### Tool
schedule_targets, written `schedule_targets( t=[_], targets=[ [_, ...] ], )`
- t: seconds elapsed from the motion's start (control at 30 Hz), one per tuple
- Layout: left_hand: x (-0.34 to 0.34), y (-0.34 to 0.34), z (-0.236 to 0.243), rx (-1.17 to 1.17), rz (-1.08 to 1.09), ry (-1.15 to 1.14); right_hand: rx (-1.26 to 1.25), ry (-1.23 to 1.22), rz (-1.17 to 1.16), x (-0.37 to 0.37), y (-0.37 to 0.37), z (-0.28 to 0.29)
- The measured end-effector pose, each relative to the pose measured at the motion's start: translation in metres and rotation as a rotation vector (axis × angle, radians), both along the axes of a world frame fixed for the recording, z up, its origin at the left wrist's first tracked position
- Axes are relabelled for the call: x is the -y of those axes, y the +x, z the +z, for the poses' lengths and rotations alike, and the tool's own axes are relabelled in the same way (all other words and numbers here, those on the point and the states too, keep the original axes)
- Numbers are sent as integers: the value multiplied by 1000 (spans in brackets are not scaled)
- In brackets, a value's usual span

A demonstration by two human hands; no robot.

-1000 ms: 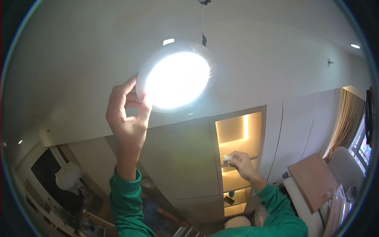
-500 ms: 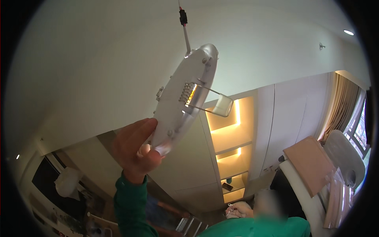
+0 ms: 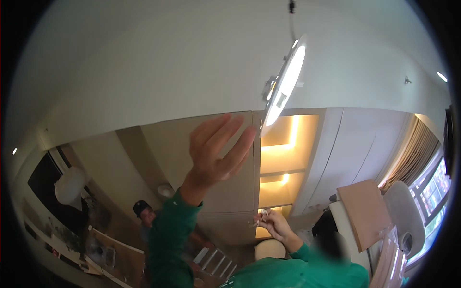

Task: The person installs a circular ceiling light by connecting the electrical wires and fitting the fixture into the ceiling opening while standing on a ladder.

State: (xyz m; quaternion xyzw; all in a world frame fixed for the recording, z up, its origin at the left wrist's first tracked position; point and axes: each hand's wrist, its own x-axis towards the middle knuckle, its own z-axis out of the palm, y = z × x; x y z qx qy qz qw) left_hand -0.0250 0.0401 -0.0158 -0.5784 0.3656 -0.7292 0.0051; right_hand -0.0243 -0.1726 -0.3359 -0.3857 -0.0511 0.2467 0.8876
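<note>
Where the round, flat white lamp (image 3: 288, 81) hangs: between one and two o'clock of the view's centre, tilted nearly edge-on, its face glowing.
Thin grey cable (image 3: 292, 29): up from the lamp's top edge to a small black plastic connector (image 3: 291, 6) at one o'clock.
Left hand (image 3: 218, 151): near the centre, fingers spread, tips just beside the lamp's lower rim; whether they touch, I cannot tell.
Right hand (image 3: 272, 224): at five o'clock, pinching a small whitish object (image 3: 263, 214), too small to identify.
Silver metal ladder (image 3: 218, 262): toward six o'clock.
Co-worker in a dark cap (image 3: 145, 217): near eight o'clock, beside the left arm's green sleeve (image 3: 175, 233).
</note>
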Motion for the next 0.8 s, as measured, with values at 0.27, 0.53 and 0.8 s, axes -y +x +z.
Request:
schedule_targets(
  t=[0.27,0.53,0.8],
  targets=[
    [32,-6,-129,-930,-1000,-995,404,141,-108,-28,5,131],
    [26,-41,-273,-1417,-1670,-1723,934,-510,-10,-66,21,60],
    [14,-52,-333,-1466,-1336,-1633,1466,-951,-57,-69,35,35]
  ],
)
